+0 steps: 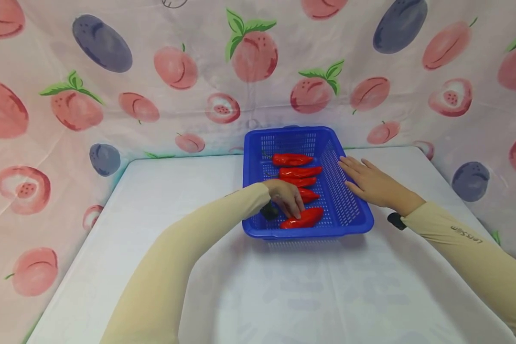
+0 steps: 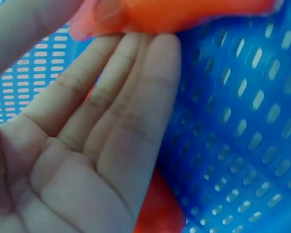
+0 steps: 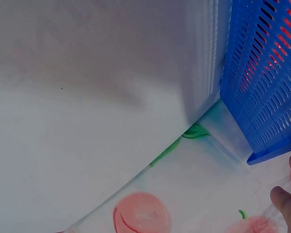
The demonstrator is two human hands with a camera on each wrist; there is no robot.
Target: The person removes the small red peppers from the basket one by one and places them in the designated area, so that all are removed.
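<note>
A blue plastic basket (image 1: 308, 232) with slotted walls holds several red peppers (image 1: 300, 172), lying crosswise one behind another. My left hand (image 1: 285, 196) reaches over its left side and pinches the nearest red pepper (image 1: 307, 218) by the front wall. In the left wrist view, the long fingers (image 2: 136, 102) run nearly straight up to the edge of this pepper (image 2: 184, 14), with the thumb on its other side. My right hand (image 1: 367, 180) lies flat with fingers straight, its fingertips at the basket's right rim. Only some of its fingertips (image 3: 286, 201) show in the right wrist view, beside the basket (image 3: 266, 87).
The basket stands toward the back of a white-covered table (image 1: 189, 191). Behind and at the sides hangs a pale cloth (image 1: 275, 100) printed with peaches and plums. Both forearms wear beige sleeves (image 1: 176, 253), with a dark wrist camera (image 1: 396, 220) below the right hand.
</note>
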